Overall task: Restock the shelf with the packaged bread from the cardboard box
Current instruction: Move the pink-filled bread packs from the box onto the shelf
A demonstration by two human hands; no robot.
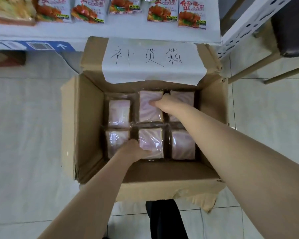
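Packaged bread (119, 112) sits six-up in the cardboard box (86, 121); right hand (160, 102) curls fingers onto the far-middle pack (149, 112), left hand (134, 150) clasps the near-middle pack (153, 144) with curled fingers. Lift straight, squeeze gently!

An open cardboard box (86, 121) stands on the tiled floor (24, 118), just in front of a white shelf (110, 31). Inside the box lie six clear-wrapped packs of pink-swirled bread, in two rows of three. The left hand (135, 149) grips the near middle pack (152, 140) at its left edge. The right hand (162, 102) grips the far middle pack (148, 109), with the fingers on its top and the thumb at its right side. A white paper sheet (152, 61) with handwritten characters covers the far flap. Red and white snack packets (87, 10) lie in a row on the shelf.
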